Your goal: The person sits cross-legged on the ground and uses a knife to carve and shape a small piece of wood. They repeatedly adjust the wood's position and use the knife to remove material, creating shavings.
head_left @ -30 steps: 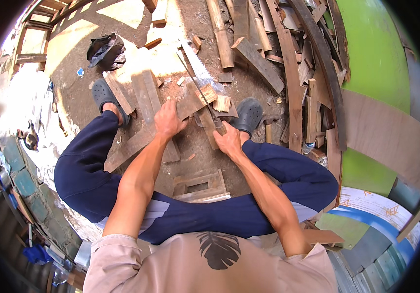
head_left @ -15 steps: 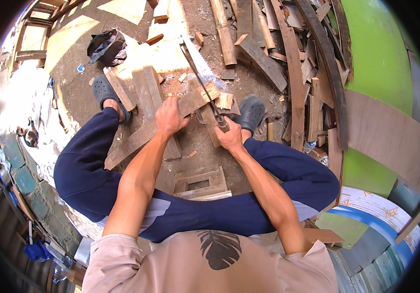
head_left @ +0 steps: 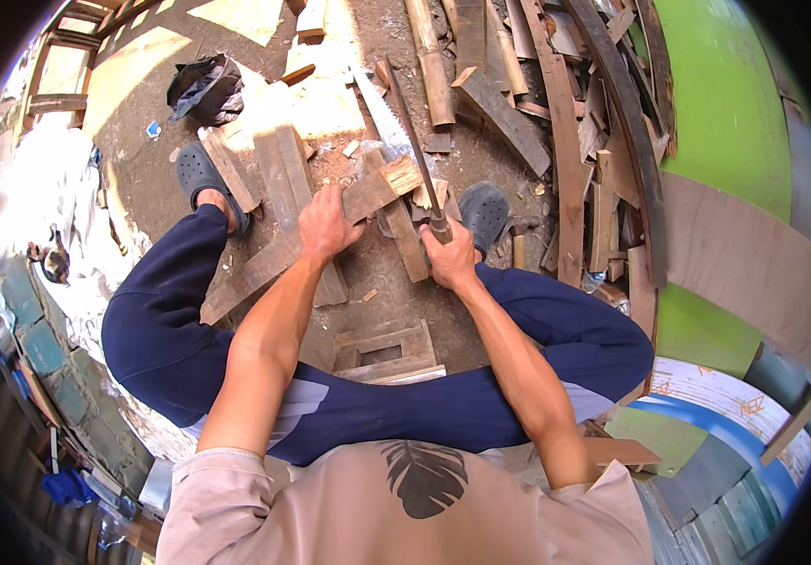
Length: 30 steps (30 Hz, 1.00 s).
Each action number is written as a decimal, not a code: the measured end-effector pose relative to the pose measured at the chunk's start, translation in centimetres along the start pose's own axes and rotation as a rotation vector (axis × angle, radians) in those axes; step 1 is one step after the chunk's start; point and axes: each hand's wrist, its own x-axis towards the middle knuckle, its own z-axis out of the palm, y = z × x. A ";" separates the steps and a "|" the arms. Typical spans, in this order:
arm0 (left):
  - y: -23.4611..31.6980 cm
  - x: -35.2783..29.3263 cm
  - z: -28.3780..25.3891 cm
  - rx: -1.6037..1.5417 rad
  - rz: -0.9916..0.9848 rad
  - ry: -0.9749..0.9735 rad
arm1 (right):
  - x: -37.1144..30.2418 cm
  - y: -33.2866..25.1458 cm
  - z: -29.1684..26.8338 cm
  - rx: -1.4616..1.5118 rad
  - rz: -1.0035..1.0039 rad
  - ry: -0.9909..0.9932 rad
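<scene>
My left hand is closed over a wooden plank that slants from lower left to upper right. The plank's far end is pale, freshly cut wood and rests over other boards. In my right hand is the handle of a machete, its long dark blade seen almost edge-on. The blade points up and away, just right of the plank's pale end, and looks clear of it. A pale split piece of wood lies beside that end, partly behind the blade.
A toothed saw blade lies beyond the plank. Stacked timber and a bamboo pole are at the right. A black plastic bag sits far left. Between my legs lies a small wooden frame. A hammer rests near my right shoe.
The machete has swung right, away from the plank's pale end, and my right hand has shifted slightly right. My left hand and the plank stay almost in place.
</scene>
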 end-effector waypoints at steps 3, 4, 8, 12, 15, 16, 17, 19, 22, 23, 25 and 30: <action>0.3 0.3 0.0 0.004 -0.007 -0.018 | 0.1 2.3 0.5 -0.258 0.107 -0.111; 0.1 0.1 0.0 0.007 -0.009 -0.020 | 0.3 2.2 0.8 -0.381 0.162 -0.165; -0.1 0.2 0.1 0.001 0.000 0.016 | -0.2 1.2 0.3 -0.429 0.171 -0.151; -0.1 0.0 0.0 0.002 0.004 0.009 | -0.4 1.3 -0.1 -0.448 0.157 -0.090; 0.0 0.1 -0.3 0.010 -0.001 -0.009 | -0.7 1.0 -0.2 -0.360 0.099 0.010; 0.1 0.0 -0.3 0.015 0.003 -0.005 | -0.8 0.7 -0.4 -0.321 0.074 0.055; 0.0 0.0 -0.3 0.019 0.006 0.000 | -0.4 0.4 -0.5 -0.282 0.058 0.104; -0.3 -0.2 0.0 0.022 0.006 -0.005 | 1.8 -0.5 -1.0 -0.204 0.024 0.198; -0.4 -0.1 -0.1 0.013 0.035 0.013 | 5.7 -1.4 -2.2 -0.331 -0.088 0.243; -0.3 -0.1 -0.3 0.008 0.051 0.020 | 6.2 -1.4 -2.3 -0.383 -0.153 0.279; 0.4 -0.1 -1.4 -0.036 0.014 -0.025 | 6.8 -1.6 -2.9 -0.390 0.006 0.153; 2.2 0.8 -1.3 -0.174 -0.033 0.109 | 7.5 -1.1 -2.5 -0.420 0.169 0.043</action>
